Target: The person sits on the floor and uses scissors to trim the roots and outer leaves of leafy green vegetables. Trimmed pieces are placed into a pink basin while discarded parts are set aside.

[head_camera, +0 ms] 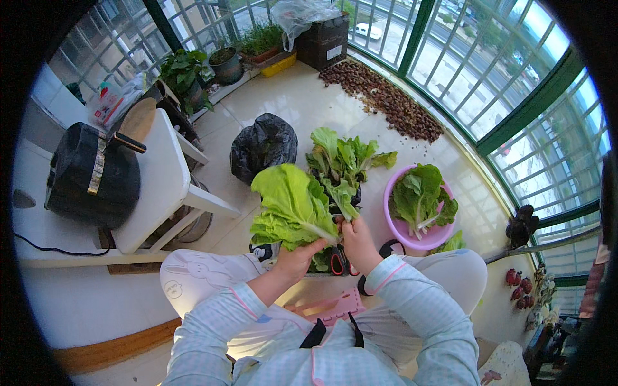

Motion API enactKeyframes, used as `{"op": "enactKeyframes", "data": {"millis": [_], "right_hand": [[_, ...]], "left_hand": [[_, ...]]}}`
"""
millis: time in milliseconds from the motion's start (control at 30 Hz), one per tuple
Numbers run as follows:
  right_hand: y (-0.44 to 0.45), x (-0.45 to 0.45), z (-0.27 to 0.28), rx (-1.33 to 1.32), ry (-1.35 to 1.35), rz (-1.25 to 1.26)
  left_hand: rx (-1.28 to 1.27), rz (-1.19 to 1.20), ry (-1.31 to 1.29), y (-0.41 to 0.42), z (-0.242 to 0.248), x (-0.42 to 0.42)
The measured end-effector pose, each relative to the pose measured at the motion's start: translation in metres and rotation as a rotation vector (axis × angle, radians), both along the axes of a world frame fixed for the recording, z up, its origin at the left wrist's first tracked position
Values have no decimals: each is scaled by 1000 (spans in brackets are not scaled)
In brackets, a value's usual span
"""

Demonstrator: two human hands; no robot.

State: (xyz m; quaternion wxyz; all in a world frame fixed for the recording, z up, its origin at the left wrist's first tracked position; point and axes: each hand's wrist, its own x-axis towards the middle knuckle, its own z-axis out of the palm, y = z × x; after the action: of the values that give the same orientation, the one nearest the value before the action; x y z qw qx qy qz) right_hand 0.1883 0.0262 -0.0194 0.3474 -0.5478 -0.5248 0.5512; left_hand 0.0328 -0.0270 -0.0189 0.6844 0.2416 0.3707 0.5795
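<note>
My left hand (298, 263) grips the pale base of a large head of leafy greens (292, 207), its broad leaves fanning out to the upper left. Close beside it, my right hand (359, 245) pinches the stem end of a smaller leaf (342, 193). Whether that leaf is still joined to the head cannot be made out. Below my hands lie scissors with black and red handles (338, 264), partly covered by my right hand. Just beyond, more loose leaves (350, 152) are heaped over black plastic. To the right, a pink basin (387, 202) holds several green leaves (419, 198).
A knotted black plastic bag (264, 144) sits ahead on the tiled floor. On the left, a white stool (169, 178) stands beside a black air fryer (96, 173). Brown nuts or husks (386, 99) spread along the barred window. Potted plants (186, 72) line the back.
</note>
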Motion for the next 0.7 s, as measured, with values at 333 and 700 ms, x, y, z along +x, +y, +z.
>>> {"op": "enactKeyframes", "data": {"millis": [333, 700], "right_hand": [[30, 90, -21, -252, 283, -124], [9, 68, 25, 459, -196, 405]], "left_hand": [[32, -253, -67, 4, 22, -9], [407, -331, 1119, -6, -29, -18]]}}
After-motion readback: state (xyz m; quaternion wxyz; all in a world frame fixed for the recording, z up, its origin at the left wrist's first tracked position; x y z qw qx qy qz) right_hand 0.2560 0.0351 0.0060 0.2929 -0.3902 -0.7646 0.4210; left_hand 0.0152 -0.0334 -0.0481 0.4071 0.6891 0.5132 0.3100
